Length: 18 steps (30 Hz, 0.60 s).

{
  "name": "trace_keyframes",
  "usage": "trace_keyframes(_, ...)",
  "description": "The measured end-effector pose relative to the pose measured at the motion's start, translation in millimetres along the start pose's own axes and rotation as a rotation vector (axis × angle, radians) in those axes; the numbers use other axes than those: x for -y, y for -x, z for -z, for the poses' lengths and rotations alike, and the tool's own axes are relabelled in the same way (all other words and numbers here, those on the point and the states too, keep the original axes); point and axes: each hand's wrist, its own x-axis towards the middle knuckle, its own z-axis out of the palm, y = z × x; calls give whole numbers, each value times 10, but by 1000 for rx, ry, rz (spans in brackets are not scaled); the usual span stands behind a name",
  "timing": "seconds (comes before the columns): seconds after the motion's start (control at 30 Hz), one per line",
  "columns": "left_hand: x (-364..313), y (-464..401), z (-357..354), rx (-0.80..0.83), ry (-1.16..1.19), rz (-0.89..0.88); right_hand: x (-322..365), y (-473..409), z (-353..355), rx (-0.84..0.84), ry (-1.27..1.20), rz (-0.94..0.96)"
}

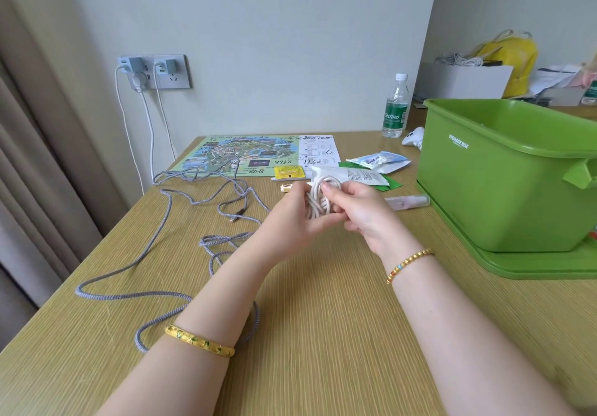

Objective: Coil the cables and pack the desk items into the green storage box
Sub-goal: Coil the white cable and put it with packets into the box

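Above the middle of the wooden desk (323,302), both hands hold a small coil of white cable (318,201). My left hand (290,222) cups the coil from the left and my right hand (358,212) pinches it from the right, thumb on the top loop. A long grey braided cable (168,209) lies uncoiled in loose loops across the left of the desk. The green storage box (504,183) stands open at the right on its green lid (533,264).
Behind the hands lie a map sheet (239,155), a yellow sachet (288,172), white and blue packets (378,160), a small tube (407,202) and a water bottle (394,109). Chargers with white cords fill the wall socket (155,71). A curtain (38,173) hangs at the left.
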Motion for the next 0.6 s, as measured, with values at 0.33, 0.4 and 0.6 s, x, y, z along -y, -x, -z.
trace_keyframes(0.33, -44, -58, 96, -99, 337, 223, 47, -31, 103, 25, -103, 57)
trace_keyframes(0.4, -44, -64, 121, -83, 468, 294, 35, -14, 96, 135, -67, 90)
trace_keyframes(0.6, -52, -51, 151, 69, 755, 440, 28, -8, 45, 127, -62, 154)
